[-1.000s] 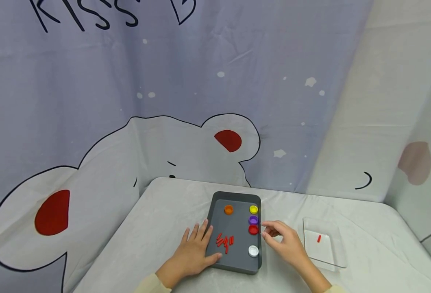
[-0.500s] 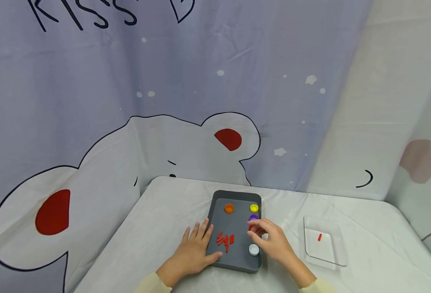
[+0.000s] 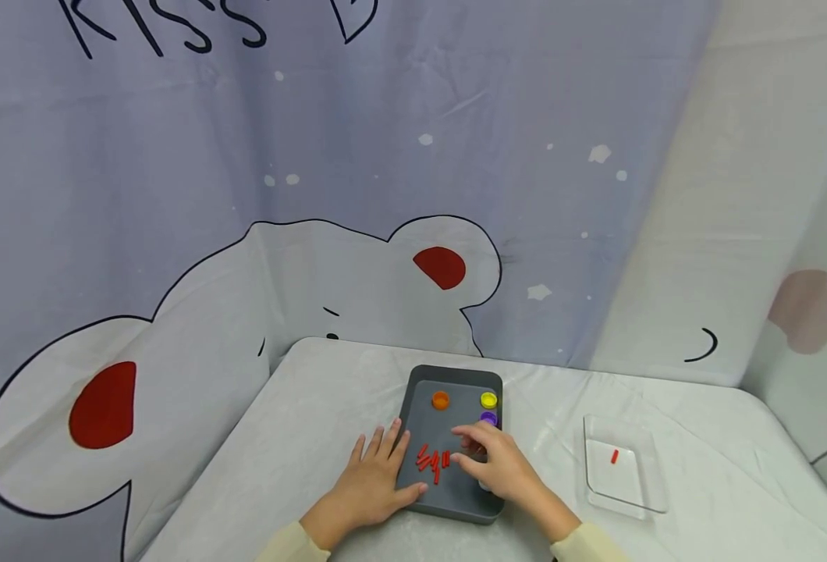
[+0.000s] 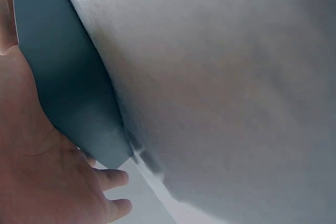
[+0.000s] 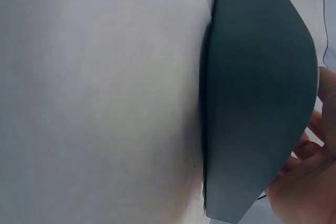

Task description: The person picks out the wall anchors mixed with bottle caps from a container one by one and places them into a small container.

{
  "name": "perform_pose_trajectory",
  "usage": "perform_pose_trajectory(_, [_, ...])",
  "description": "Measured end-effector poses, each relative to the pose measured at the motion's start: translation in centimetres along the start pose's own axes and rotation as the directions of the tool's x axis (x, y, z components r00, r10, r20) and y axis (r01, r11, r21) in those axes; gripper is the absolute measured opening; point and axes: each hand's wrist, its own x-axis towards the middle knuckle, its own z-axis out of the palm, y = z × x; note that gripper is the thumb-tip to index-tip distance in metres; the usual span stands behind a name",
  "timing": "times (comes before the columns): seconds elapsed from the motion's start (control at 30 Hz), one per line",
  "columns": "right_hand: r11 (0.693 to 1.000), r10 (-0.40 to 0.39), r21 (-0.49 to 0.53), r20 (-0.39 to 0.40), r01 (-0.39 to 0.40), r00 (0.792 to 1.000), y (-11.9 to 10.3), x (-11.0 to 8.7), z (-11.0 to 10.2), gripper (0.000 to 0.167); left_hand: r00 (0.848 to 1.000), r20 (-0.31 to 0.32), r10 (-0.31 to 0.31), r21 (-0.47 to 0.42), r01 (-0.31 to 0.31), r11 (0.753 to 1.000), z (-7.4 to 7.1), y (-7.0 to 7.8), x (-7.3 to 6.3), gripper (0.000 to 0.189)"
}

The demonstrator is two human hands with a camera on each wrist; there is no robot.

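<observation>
A dark grey tray [image 3: 459, 506] lies on the table, its outer wall also filling part of both wrist views. My left hand [image 3: 366, 492] rests on its left edge, fingers spread and thumb across the near corner. Several short red sticks [image 3: 434, 462] lie loosely grouped inside. Just to their right my right hand [image 3: 501, 464] hangs over the tray, thumb and index finger apart, with nothing visible between them. Under that hand, the white cap is nearly hidden and the red one mostly covered. A purple cap [image 3: 488, 418] and a yellow cap [image 3: 488, 400] sit along the right wall.
An orange cap [image 3: 440, 400] sits toward the tray's far left. To the right of the tray stands a clear plastic box [image 3: 648, 476] with one red stick [image 3: 615, 457] in it. A printed curtain [image 3: 357, 156] hangs behind the white-covered table [image 3: 343, 382].
My right hand has moved left, from outside the tray's right wall to over the tray close to the red sticks, covering the red and white caps. My left hand stays put.
</observation>
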Motion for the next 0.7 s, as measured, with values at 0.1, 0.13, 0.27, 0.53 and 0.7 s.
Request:
perform_pose_trajectory(0.1, [0.997,0.032,-0.072,0.06,-0.028,0.998,0.0,0.3,0.3,0.039,1.0,-0.004,0.001,0.018,-0.001,1.0,0.3,-0.2,0.1,0.092])
perform_pose_trajectory(0.13, [0.994,0.043,-0.099,0.082,-0.034,0.996,0.0,0.4,0.3,0.04,1.0,-0.006,0.004,0.022,-0.003,1.0,0.3,-0.2,0.1,0.092])
perform_pose_trajectory(0.27, [0.979,0.067,-0.203,0.168,-0.032,0.984,-0.1,1.0,0.5,0.043,1.0,-0.004,0.006,0.037,-0.006,0.999,0.5,-0.3,0.1,0.093])
perform_pose_trajectory(0.53, [0.936,0.085,-0.353,0.221,-0.002,0.972,-0.2,1.8,0.8,0.043,1.0,0.019,0.0,0.024,0.0,1.0,-0.1,0.0,-0.1,0.092])
perform_pose_trajectory(0.7, [0.886,0.081,-0.462,0.213,0.027,0.974,0.0,1.8,1.6,0.045,1.0,0.02,-0.002,0.042,0.001,0.999,0.0,0.0,-0.1,0.093])
